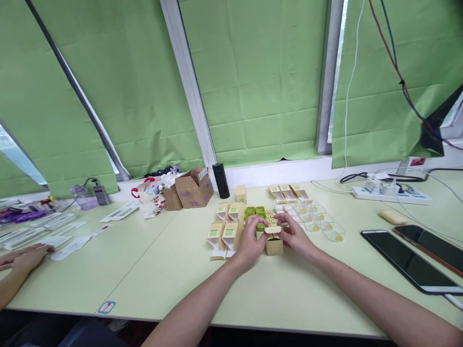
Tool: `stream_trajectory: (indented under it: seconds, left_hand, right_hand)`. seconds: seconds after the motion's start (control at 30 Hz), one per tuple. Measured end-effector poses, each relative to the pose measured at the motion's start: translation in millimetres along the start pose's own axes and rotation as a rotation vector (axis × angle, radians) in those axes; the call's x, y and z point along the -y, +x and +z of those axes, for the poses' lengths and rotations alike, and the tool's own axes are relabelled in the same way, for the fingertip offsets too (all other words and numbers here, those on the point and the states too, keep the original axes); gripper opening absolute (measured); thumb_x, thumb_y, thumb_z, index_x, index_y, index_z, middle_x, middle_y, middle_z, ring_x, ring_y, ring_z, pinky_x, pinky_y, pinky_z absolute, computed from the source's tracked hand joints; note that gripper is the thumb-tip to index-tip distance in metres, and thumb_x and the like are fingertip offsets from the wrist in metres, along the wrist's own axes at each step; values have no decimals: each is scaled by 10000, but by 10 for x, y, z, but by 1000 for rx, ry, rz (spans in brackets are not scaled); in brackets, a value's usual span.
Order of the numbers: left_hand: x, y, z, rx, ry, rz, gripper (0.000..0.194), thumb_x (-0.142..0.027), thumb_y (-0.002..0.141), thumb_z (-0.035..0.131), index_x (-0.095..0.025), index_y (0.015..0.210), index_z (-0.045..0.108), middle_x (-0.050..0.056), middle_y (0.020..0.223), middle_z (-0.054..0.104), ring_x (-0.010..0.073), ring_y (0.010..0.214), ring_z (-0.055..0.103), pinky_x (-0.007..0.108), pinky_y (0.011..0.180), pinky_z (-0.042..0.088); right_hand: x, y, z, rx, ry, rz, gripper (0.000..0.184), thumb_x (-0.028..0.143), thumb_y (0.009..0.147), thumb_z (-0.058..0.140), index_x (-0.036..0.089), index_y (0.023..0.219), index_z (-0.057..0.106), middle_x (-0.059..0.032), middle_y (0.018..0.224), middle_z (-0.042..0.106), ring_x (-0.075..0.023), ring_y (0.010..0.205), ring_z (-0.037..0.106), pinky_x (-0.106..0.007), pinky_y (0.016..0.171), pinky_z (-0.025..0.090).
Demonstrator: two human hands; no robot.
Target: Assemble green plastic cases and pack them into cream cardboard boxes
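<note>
My left hand (250,237) and my right hand (294,233) both hold a small tan cardboard box (274,245) standing on the pale green table (181,270), its top flap open between my fingers. Just left of my left hand lie several flat tan cartons with green squares (224,231). Small green jars (254,210) sit behind the box. Clear plastic inserts with yellow dots (318,222) lie to the right of my right hand.
Another person's hand (25,256) rests at the far left by white packaging strips (54,226). A brown cardboard box (194,189), a black cylinder (221,180), a power strip (390,193) and two phones (410,261) lie on the table.
</note>
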State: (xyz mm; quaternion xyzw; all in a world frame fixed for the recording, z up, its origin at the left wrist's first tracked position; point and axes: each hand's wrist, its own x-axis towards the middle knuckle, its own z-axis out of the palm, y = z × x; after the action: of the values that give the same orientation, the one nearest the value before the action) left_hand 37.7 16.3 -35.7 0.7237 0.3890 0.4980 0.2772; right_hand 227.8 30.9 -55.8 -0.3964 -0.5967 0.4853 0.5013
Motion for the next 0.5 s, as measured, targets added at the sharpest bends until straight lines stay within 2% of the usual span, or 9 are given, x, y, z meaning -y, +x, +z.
stream_trajectory:
  seconds: [0.13, 0.33, 0.5]
  left_hand:
    - [-2, -1, -10, 3, 1, 0, 197, -61, 854, 629, -226, 962, 627, 74, 1161, 588, 259, 1195, 579, 399, 1057, 463]
    - [-2, -10, -10, 7, -13, -8, 241, -22, 825, 608, -226, 952, 630, 73, 1162, 584, 259, 1208, 578, 414, 1089, 453]
    - [-27, -13, -41, 13, -24, -7, 197, -66, 855, 631, -230, 963, 646, 75, 1163, 592, 269, 1210, 583, 431, 1090, 454]
  right_hand:
    - [6, -11, -20, -39, -48, -96, 398, 374, 797, 703, 248, 1165, 618, -21, 1073, 525, -121, 681, 522, -250, 536, 416]
    - [115, -92, -74, -55, -174, -426, 199, 405, 970, 624, 255, 1090, 677, -62, 1074, 591, -188, 815, 580, -304, 650, 494]
    - [157, -133, -67, -66, -286, -550, 125, 375, 1001, 628, 262, 1037, 668, -49, 978, 578, -182, 724, 529, -298, 574, 441]
